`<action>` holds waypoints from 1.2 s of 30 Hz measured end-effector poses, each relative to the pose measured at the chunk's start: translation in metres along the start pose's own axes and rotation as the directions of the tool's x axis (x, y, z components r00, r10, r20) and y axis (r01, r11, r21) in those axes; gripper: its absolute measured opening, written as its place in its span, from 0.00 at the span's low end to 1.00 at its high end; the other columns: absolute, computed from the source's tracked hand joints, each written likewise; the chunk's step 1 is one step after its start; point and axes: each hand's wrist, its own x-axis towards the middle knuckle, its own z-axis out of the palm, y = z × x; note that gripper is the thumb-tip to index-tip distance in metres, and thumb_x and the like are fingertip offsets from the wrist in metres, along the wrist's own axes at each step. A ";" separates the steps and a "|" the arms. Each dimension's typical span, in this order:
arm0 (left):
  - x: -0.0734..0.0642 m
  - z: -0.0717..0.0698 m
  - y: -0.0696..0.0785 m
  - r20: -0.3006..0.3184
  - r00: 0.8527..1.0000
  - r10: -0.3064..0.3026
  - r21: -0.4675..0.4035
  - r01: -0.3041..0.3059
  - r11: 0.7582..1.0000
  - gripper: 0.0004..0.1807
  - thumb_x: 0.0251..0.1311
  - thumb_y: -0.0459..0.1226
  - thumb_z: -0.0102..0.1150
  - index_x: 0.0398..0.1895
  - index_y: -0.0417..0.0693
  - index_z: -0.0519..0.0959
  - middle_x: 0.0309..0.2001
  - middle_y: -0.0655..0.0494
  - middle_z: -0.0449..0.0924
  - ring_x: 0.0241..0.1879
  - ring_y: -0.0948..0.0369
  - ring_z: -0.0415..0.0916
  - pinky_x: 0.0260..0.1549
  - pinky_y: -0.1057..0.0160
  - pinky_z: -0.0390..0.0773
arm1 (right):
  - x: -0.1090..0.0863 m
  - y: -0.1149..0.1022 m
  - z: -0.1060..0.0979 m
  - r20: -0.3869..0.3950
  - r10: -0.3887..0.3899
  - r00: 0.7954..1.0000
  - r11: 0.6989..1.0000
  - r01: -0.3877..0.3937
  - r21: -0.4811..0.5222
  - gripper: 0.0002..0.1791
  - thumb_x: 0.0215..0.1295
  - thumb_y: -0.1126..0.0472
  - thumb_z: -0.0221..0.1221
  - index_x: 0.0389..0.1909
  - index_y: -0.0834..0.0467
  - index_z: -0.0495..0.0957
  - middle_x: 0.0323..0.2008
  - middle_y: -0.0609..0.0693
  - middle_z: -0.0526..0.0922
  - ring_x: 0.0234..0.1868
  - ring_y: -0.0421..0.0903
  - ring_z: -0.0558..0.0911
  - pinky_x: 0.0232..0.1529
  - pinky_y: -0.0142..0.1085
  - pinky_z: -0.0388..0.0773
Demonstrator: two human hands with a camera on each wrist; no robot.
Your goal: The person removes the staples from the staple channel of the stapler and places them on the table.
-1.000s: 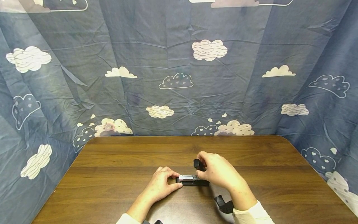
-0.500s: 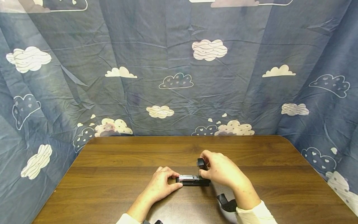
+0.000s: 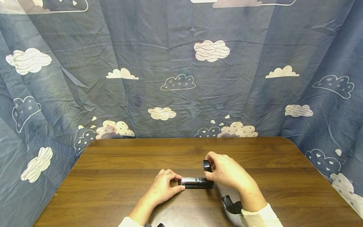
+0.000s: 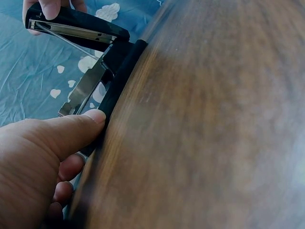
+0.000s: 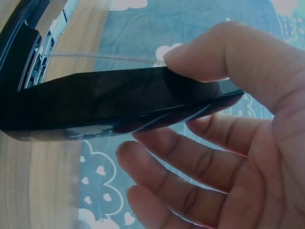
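A black stapler [image 3: 198, 186] lies on the table with its top cover [image 5: 105, 100] swung up steeply from the base. My left hand [image 3: 162, 188] pinches the front end of the base between thumb and fingers. The raised cover is held at its free end by my right hand [image 3: 229, 171], thumb on one side and fingers on the other. A thin coil spring [image 5: 105, 57] stretches between the cover and the silver staple magazine [image 4: 88, 88]. The magazine sits above the base in the left wrist view. Whether staples lie inside it cannot be seen.
The brown wooden table [image 3: 127, 160] spreads around both hands. A blue curtain [image 3: 181, 104] with cloud prints hangs behind and along its sides. Black wrist camera gear [image 3: 232, 206] is strapped beneath my right wrist.
My right hand has moved a little to the right, swinging the stapler's cover further back and open. The spring shows more plainly between cover and magazine. My left hand stays put.
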 end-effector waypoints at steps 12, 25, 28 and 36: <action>0.001 0.000 0.000 -0.005 1.000 0.001 0.003 -0.001 1.000 0.16 0.44 0.51 0.69 0.36 0.59 0.83 0.31 0.70 0.73 0.36 0.67 0.65 0.38 0.65 0.67 | -0.002 0.003 -0.006 0.020 0.013 1.000 1.000 -0.014 0.019 0.15 0.40 0.59 0.65 0.30 0.48 0.71 0.21 0.38 0.74 0.23 0.36 0.72 0.27 0.34 0.68; 0.000 0.000 0.000 -0.007 1.000 0.004 0.003 -0.004 1.000 0.16 0.44 0.51 0.69 0.37 0.59 0.83 0.31 0.70 0.73 0.36 0.67 0.65 0.39 0.65 0.67 | -0.005 0.009 -0.012 0.026 0.013 1.000 1.000 -0.013 0.013 0.15 0.41 0.59 0.65 0.29 0.48 0.70 0.21 0.38 0.74 0.23 0.36 0.71 0.26 0.34 0.68; 0.000 0.000 0.000 -0.011 1.000 0.008 0.003 -0.008 1.000 0.16 0.43 0.51 0.69 0.36 0.59 0.83 0.31 0.70 0.73 0.36 0.67 0.66 0.38 0.65 0.67 | -0.006 0.010 -0.014 0.024 0.016 1.000 1.000 -0.016 0.008 0.15 0.40 0.59 0.65 0.29 0.48 0.70 0.20 0.38 0.73 0.22 0.36 0.71 0.26 0.34 0.67; 0.000 0.000 0.000 -0.013 1.000 0.013 0.010 -0.013 1.000 0.16 0.44 0.51 0.69 0.37 0.59 0.83 0.31 0.70 0.73 0.36 0.67 0.66 0.38 0.65 0.67 | -0.007 0.013 -0.018 0.040 0.049 0.998 0.999 -0.050 0.009 0.15 0.39 0.59 0.65 0.29 0.49 0.70 0.20 0.39 0.73 0.22 0.38 0.71 0.26 0.35 0.67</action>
